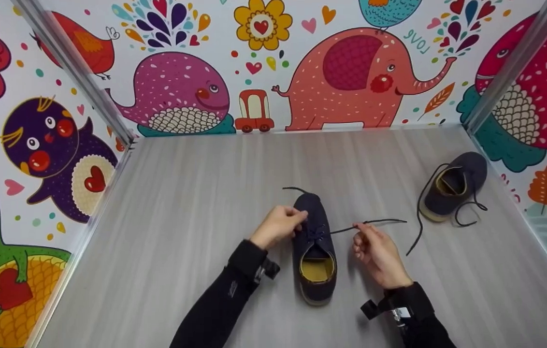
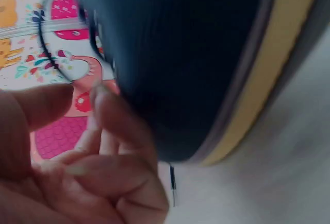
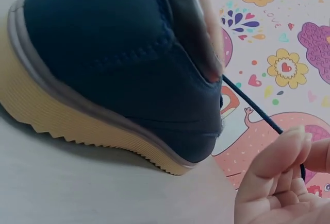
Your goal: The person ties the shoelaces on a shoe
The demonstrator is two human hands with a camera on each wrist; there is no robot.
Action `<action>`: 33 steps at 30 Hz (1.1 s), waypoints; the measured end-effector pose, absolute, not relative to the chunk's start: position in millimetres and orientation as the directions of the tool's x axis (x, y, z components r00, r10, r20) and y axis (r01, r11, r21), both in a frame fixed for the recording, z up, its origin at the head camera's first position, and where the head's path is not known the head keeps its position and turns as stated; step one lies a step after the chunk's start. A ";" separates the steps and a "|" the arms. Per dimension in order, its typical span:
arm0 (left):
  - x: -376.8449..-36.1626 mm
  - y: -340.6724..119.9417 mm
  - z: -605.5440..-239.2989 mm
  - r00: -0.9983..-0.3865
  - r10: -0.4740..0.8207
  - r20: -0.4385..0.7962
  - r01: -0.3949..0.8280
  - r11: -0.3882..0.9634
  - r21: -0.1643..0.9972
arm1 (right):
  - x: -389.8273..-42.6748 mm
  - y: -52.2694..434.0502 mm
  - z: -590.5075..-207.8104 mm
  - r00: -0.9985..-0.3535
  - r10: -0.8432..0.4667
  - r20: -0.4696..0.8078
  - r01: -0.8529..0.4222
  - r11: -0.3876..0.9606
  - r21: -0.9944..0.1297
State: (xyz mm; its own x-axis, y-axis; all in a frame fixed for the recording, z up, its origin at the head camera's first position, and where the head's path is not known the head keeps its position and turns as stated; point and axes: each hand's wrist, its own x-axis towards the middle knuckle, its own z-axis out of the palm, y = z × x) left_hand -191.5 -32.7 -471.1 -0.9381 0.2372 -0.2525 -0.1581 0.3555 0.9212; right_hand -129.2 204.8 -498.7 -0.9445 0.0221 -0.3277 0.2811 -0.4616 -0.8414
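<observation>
A dark navy shoe [image 1: 314,246] with a yellow insole stands on the floor, toe pointing away from me. Over its toe end, my left hand [image 1: 280,224] pinches a dark shoelace [image 2: 49,54] between thumb and forefinger; a loose lace end [image 1: 295,188] shows past the toe. To the right of the shoe, my right hand [image 1: 377,253] pinches the other shoelace [image 3: 252,105] between thumb and forefinger. That lace runs taut from the eyelets to the fingers, and its free end [image 1: 389,221] sticks out to the right. The laces cross at the tongue [image 1: 317,234].
A second navy shoe [image 1: 454,186] stands at the right, near the side wall, its laces [image 1: 418,217] loose on the floor. Low panels with cartoon animals [image 1: 346,77] enclose the pale wood-grain floor [image 1: 196,193] at the back and both sides.
</observation>
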 end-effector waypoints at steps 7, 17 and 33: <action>-168.1 -25.5 -470.8 -0.953 0.238 -0.189 -0.056 0.475 0.878 | -134.6 211.0 -490.1 -0.949 0.025 -0.313 0.268 -0.457 -0.848; -181.0 -37.3 -475.9 -0.983 0.088 -0.163 -0.167 -0.031 0.985 | -131.4 210.1 -488.1 -0.956 0.021 -0.291 0.250 -0.456 -0.854; -159.6 -44.0 -509.6 -0.948 0.018 -0.319 -0.318 -0.147 0.937 | -180.5 178.0 -446.9 -0.987 0.112 0.117 -0.111 0.058 -0.992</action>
State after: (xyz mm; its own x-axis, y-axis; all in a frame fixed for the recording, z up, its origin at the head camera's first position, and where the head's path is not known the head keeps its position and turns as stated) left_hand -159.6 -44.0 -509.6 -0.9475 0.0181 -0.3192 -0.3183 -0.1471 0.9365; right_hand -180.5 178.0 -446.9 -0.9868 0.1124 0.1168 -0.1108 0.0578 -0.9922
